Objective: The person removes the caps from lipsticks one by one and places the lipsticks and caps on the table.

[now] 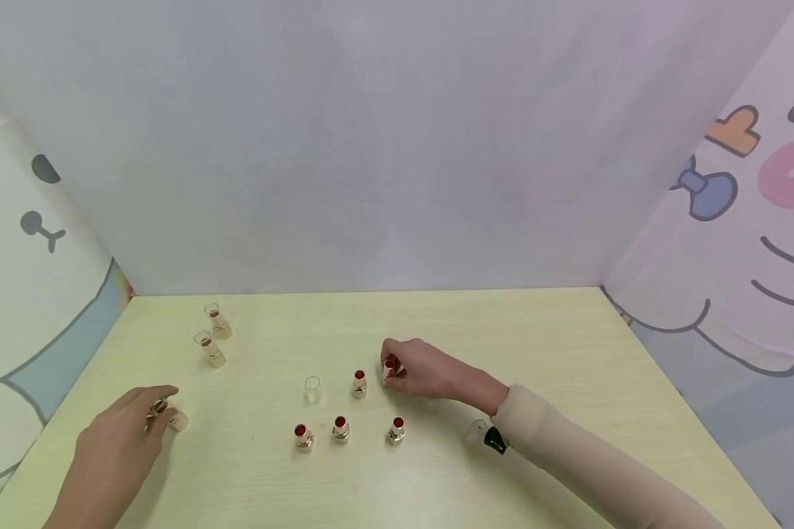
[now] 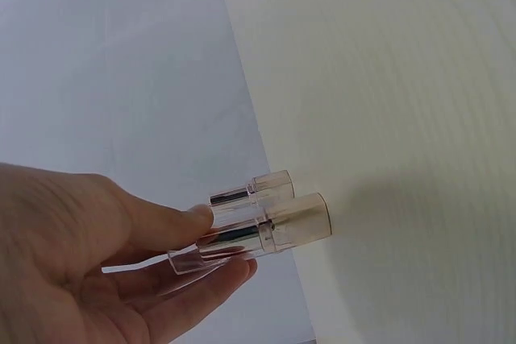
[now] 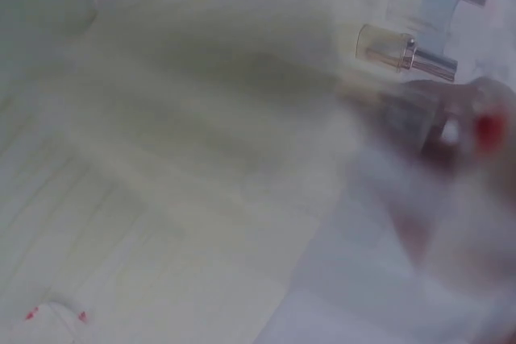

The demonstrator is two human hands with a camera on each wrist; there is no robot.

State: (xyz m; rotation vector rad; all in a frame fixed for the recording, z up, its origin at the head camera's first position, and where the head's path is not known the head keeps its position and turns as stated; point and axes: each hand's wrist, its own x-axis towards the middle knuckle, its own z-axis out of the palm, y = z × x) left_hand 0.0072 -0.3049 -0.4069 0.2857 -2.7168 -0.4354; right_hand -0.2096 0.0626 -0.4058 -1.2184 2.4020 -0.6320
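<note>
At the left of the table, my left hand (image 1: 115,437) pinches a lipstick (image 1: 179,420) with a clear cap over its top. The left wrist view shows thumb and fingers on the cap, the pale base (image 2: 300,221) sticking out. Right of centre, my right hand (image 1: 430,369) pinches an uncapped lipstick (image 1: 388,366) with a red tip. In the right wrist view that lipstick (image 3: 489,132) is blurred. Beside it stands another uncapped lipstick (image 1: 359,383). Nearer stand more uncapped lipsticks: one on the left (image 1: 303,438), one central (image 1: 341,429), one on the right (image 1: 397,430).
Two capped lipsticks, one farther back (image 1: 219,323) and one nearer (image 1: 212,351), stand at the back left. A clear cap (image 1: 313,391) stands mid-table; another clear cap (image 1: 476,431) is beside my right sleeve, partly behind a black piece (image 1: 495,440). Fabric walls border the table (image 1: 503,323).
</note>
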